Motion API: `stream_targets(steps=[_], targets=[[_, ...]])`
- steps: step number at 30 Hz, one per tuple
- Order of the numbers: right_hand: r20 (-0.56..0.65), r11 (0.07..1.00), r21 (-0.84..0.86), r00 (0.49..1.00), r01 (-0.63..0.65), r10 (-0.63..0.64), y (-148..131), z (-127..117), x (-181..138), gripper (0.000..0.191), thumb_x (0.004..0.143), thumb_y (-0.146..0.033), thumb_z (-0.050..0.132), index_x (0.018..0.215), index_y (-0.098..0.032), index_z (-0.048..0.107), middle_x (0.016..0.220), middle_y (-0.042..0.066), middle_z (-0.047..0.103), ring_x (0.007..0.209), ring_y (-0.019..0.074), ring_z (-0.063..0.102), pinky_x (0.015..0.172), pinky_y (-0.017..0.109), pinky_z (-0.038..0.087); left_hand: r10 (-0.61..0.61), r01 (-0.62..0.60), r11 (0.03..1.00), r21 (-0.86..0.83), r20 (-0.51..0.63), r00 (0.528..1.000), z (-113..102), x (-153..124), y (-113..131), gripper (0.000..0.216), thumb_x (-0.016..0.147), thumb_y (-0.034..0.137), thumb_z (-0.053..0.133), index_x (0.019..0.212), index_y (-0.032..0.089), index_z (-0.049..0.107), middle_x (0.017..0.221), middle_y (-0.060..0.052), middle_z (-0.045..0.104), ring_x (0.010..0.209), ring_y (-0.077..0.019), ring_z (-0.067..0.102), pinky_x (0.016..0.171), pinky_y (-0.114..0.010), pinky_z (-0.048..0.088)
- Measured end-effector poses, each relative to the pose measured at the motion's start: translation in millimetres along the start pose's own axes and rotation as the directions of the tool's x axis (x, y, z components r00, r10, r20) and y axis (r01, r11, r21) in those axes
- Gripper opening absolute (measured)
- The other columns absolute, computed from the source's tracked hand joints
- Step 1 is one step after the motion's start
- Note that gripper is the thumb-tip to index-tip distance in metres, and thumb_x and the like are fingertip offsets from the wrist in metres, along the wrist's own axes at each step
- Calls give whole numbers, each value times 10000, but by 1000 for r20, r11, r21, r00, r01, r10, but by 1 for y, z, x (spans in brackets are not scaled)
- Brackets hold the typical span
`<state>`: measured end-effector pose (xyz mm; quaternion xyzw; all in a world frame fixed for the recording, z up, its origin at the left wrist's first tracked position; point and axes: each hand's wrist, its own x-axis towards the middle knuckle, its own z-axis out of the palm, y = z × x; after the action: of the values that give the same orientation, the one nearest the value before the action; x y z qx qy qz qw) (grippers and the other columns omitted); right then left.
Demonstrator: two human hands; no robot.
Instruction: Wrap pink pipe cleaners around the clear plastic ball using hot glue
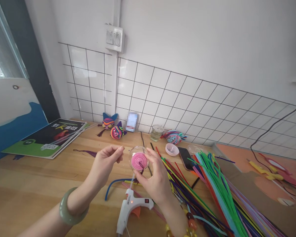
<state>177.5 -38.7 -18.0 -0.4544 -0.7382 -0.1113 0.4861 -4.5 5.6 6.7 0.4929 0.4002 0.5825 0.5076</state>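
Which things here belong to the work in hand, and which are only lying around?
Probably in use:
- pink coil, held in right hand
- glue gun
- pipe cleaners

Apparently lying around:
- magazine
- black phone
- jar

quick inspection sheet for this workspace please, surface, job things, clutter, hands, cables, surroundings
Surface: wooden table, light-toned.
Job's things: pink coil with a clear round piece; white glue gun, small light lit.
Clutter: loose pipe cleaners at right; phone, pink dish and glass jar farther back; book at left.
Left hand: thumb and fingertips together; too small to tell whether they pinch anything.
Right hand: grips the clear round piece.
Cables: black cable at right.
Surroundings: white wall, wire grid, switch box.
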Motion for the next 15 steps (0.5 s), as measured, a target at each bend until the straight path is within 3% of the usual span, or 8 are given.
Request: stream_targets(steps=[5, 9, 11, 13, 15], targets=[[9, 1000, 7, 1000, 0, 0, 0, 0, 0, 442, 828, -212, 708, 1223, -169, 515, 1289, 197, 610, 1220, 301, 603, 986, 526, 543, -10, 10, 1000, 20, -17, 1000, -2, 0, 1, 313, 643, 428, 841, 566, 189, 654, 521, 18, 564, 524, -121, 448, 558, -265, 358], [24, 1000, 5, 1000, -1, 1, 0, 1, -2, 437, 828, -202, 702, 1221, -171, 514, 1290, 193, 608, 1214, 302, 603, 986, 531, 540, -19, 19, 999, 44, 0, 1000, -3, -1, 1, 496, 806, 532, 674, 461, 198, 552, 453, 17, 473, 499, -127, 404, 557, -286, 329], [32, 1000, 2, 999, 4, -4, 0, 2, -3, 440, 834, -207, 696, 1230, -175, 508, 1301, 193, 602, 1216, 304, 601, 985, 532, 540, -9, 10, 999, 51, -10, 1000, -3, -1, 2, 517, 856, 556, 600, 483, 198, 573, 491, 0, 507, 542, -144, 445, 590, -292, 358], [43, 1000, 0, 999, 15, -15, 0, 2, -4, 441, 842, -215, 690, 1239, -179, 502, 1309, 190, 599, 1222, 304, 598, 985, 525, 542, -4, 5, 998, 64, -16, 1000, -1, -1, 3, 389, 831, 543, 648, 658, 195, 673, 679, -28, 639, 700, -174, 551, 688, -290, 415], [63, 999, 2, 997, 34, -34, -1, 2, -4, 435, 848, -220, 687, 1240, -182, 502, 1316, 188, 596, 1228, 303, 596, 982, 511, 547, -57, 55, 997, 56, 33, 998, 0, -2, 5, 359, 786, 521, 717, 947, 200, 702, 1018, -71, 702, 974, -223, 601, 834, -308, 443]])
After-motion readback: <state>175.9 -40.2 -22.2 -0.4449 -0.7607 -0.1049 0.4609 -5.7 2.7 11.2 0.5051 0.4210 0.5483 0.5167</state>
